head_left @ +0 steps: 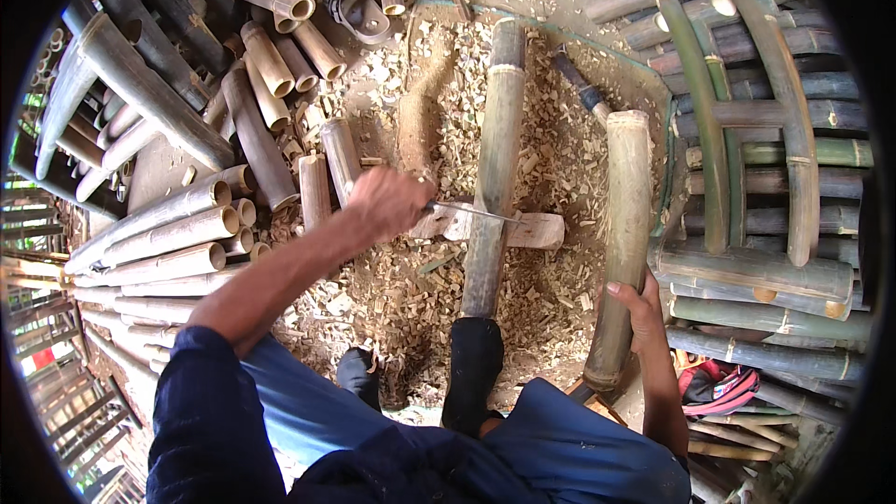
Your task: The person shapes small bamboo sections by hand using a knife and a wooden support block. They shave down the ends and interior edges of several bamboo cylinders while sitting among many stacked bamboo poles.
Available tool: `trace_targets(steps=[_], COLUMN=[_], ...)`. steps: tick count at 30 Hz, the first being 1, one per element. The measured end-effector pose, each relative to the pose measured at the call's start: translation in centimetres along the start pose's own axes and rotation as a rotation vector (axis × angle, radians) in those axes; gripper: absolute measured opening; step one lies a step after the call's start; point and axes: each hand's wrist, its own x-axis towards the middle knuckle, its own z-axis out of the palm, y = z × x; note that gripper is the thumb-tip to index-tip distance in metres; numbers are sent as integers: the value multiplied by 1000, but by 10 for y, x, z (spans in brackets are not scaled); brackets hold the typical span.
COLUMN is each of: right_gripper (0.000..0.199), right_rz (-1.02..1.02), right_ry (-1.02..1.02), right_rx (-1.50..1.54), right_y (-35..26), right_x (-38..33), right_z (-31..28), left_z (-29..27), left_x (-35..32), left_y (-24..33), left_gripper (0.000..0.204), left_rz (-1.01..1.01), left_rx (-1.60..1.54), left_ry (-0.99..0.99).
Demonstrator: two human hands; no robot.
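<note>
My left hand (387, 201) grips the handle of a knife whose thin blade (478, 214) lies across a long bamboo pole (497, 149). The pole rests on a pale wooden block (539, 231) and runs away from me. A foot in a black covering (474, 369) presses on the pole's near end. My right hand (637, 313) wraps around the lower part of a shorter, thicker bamboo section (625, 215) that lies to the right of the pole, its cut end pointing away.
Wood chips (411, 289) cover the ground. Several cut bamboo tubes (177, 233) are piled at left and behind. Long greenish bamboo poles (775, 131) are stacked at right. A dark-handled tool (583, 86) and a sandal (359, 14) lie farther out. A red-pink item (719, 385) sits by my right.
</note>
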Motion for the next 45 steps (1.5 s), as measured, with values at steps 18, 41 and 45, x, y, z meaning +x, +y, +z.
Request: trace_targets(steps=[18, 41, 45], right_gripper=[58, 59, 53], right_rz=[44, -1266, -1518], right_ry=[-98, -719, -702], right_rx=[17, -1732, -1562], right_y=[17, -27, -24], right_x=[5, 42, 59], right_z=[22, 49, 36], left_z=[49, 34, 34], left_x=[-82, -78, -70], left_y=[35, 36, 40], left_gripper=[28, 12, 10], left_rz=[-73, -146, -170], left_rx=[-339, -265, -289], left_ry=[229, 65, 29])
